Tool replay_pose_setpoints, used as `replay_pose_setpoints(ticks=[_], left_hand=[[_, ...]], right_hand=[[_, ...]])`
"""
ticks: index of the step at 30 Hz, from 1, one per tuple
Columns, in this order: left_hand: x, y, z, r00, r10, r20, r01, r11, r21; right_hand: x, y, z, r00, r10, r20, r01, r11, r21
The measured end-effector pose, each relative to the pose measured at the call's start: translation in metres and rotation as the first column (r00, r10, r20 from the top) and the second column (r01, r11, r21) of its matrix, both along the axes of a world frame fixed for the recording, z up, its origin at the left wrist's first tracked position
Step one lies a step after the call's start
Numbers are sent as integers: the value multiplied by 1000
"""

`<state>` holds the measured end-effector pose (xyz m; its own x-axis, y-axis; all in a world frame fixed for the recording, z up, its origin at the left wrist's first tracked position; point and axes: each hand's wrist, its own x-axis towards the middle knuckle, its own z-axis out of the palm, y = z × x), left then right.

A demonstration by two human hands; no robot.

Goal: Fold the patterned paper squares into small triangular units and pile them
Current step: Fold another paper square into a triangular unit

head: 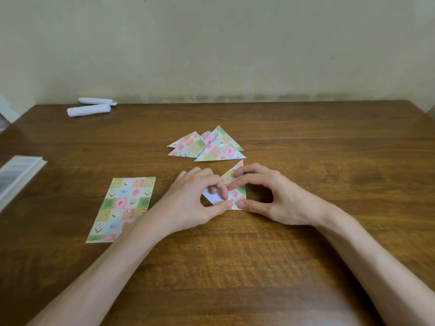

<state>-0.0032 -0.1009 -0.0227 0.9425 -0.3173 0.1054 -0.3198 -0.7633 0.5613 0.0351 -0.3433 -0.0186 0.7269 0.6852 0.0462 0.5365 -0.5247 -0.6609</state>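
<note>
Near side of pile [207,147]: left hand [195,196] and right hand [270,194] pinch half-folded square [239,196] on table [235,267], probably pinning it to crease.

1. Two hands are counted: one left hand [195,198] and one right hand [277,196].
2. One part-folded paper [237,196] is seen between them.
3. One flat patterned sheet [122,205] is counted at nine o'clock.
4. At least four folded triangles [211,147] are made out at twelve o'clock; the exact number is hidden by overlap.
5. Two white rolls [89,111] are counted at ten o'clock.
6. One table [235,267] is seen.
</note>
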Motion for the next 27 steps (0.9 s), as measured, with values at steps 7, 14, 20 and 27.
replay_pose_setpoints(ticks=[7,14,20,27], left_hand=[[2,2,0,999,28,-37,-28,1000,9],[4,2,3,996,33,-84,-32,999,16],[3,2,2,996,22,-81,-22,1000,-1],[4,6,5,994,2,-107,0,1000,15]], right_hand=[[2,1,1,999,10,-32,-10,1000,10],[0,1,-1,1000,-2,6,2,1000,-20],[1,7,-5,998,-46,35,45,999,5],[1,5,-4,1000,-22,-6,21,1000,-11]])
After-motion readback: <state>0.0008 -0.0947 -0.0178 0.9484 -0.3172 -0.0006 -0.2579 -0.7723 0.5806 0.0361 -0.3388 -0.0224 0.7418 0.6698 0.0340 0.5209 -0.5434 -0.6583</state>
